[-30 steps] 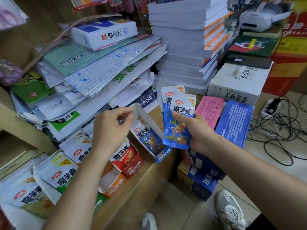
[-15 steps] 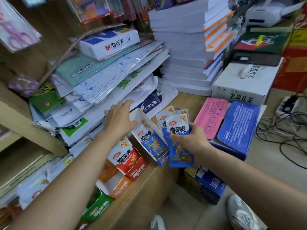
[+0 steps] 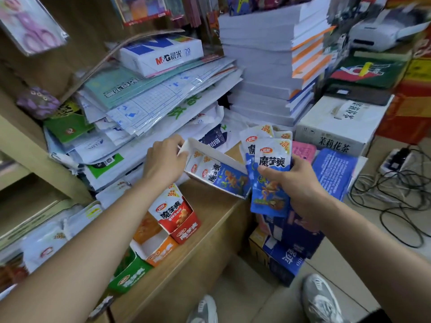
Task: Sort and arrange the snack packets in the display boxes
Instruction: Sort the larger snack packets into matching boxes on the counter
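Right grip (image 3: 300,183) still clasps blue packets (image 3: 272,159) beside the display box (image 3: 217,152); left grip (image 3: 163,162) now grasps its far-left wall. Box steadied for loading.

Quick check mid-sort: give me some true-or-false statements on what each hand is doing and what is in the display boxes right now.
1. The right hand holds several blue snack packets. True.
2. The left hand rests on the red display box. False: it grips the far end of the white display box.
3. The white display box is empty. False: blue packets lie in it.
4. A red packet stands in the red display box. True.
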